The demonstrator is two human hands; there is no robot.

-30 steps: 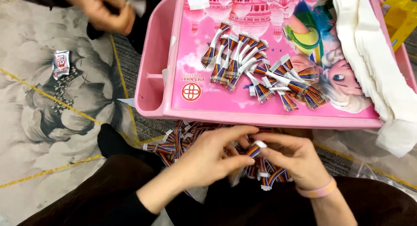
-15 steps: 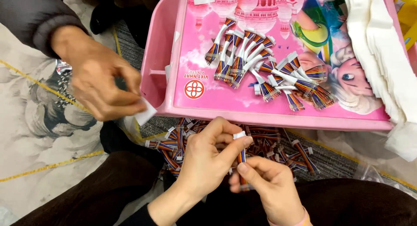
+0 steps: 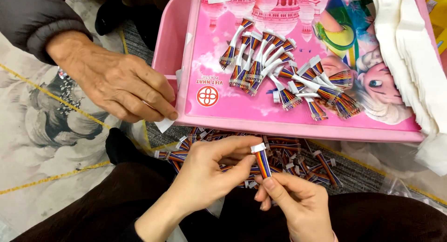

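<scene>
— What do the wearer's hands hold?

— The left hand (image 3: 212,170) and right hand (image 3: 295,202) both pinch one short rainbow ribbon cable (image 3: 262,160) with a white connector on top, held upright above a loose pile of cables (image 3: 298,156) on the lap.

— And beyond them?

— A pink tray (image 3: 186,51) carries a cluster of finished cables (image 3: 284,74) and a stack of white strips (image 3: 414,46). Another person's hand (image 3: 123,86) rests at the tray's near-left corner, fingers pressing a white paper scrap (image 3: 163,125).

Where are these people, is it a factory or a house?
Probably a home, with handwork done on the floor: a patterned mat, a pink cartoon tray and a pile of little striped cables.
</scene>
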